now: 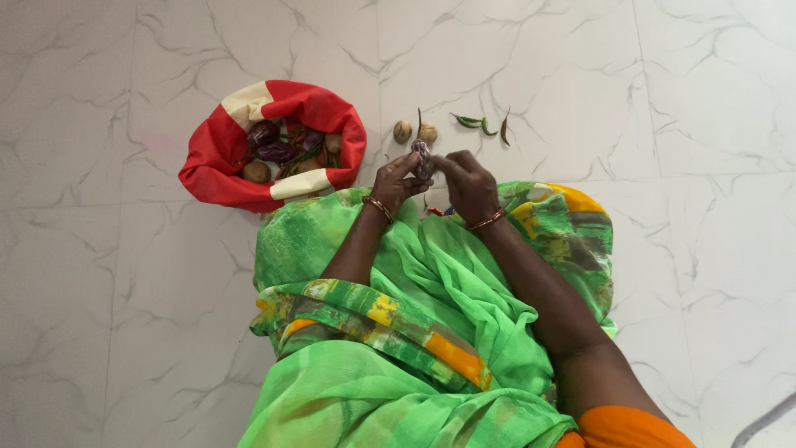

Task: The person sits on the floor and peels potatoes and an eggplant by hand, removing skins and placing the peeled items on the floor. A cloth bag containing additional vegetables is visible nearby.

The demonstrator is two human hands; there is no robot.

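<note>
A small purple brinjal [423, 155] with pale streaks is held up in front of my lap. My left hand [396, 181] grips it from the left side and my right hand [466, 181] pinches it from the right. Both wrists wear thin bangles. Just beyond the hands two small round brown potatoes [414, 132] lie on the white marble floor [124, 315]. A red and cream cloth bag [224, 141] stands open to the left, holding more purple brinjals, brown potatoes and green chillies.
Several green chillies [474, 123] and one dark reddish chilli [504, 133] lie on the floor beyond my right hand. My green and yellow sari [414, 332] covers my lap. A grey curved object [767, 423] shows at the bottom right corner.
</note>
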